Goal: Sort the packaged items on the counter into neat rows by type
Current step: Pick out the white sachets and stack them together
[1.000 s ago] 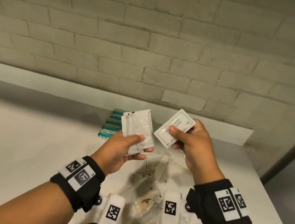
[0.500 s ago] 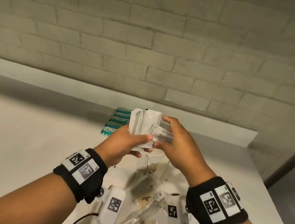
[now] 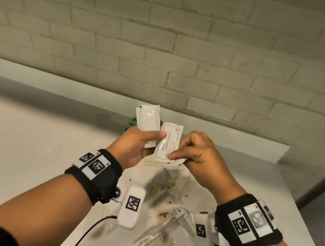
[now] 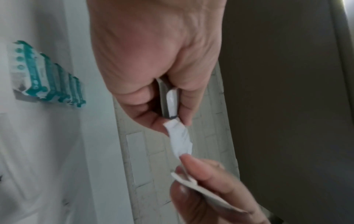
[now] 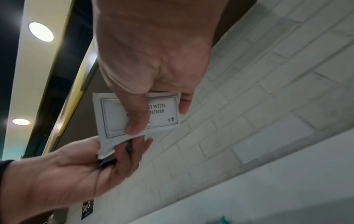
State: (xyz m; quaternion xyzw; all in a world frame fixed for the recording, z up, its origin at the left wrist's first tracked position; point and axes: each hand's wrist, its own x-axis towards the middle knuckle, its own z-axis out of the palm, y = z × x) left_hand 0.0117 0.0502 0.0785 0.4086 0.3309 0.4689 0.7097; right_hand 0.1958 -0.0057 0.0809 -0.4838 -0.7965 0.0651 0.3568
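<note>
Gathering white sachets [image 3: 147, 123] mid-sort: left hand [image 3: 133, 147] pinching the stack, right hand [image 3: 199, 154] pinching the conditioner sachet [image 3: 169, 140] (next: squaring edges, laying a row on the counter [image 3: 23, 141]).

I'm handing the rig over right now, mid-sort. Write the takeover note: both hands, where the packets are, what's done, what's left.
Left hand: holds a fan of white sachets above the counter.
Right hand: pinches the shampoo-with-conditioner sachet, setting it against that fan.
Done: teal packets stand in a row near the wall.
Left: the clear-wrapped items lie jumbled on the counter under the wrists; the held sachets are not yet laid out as a row.
</note>
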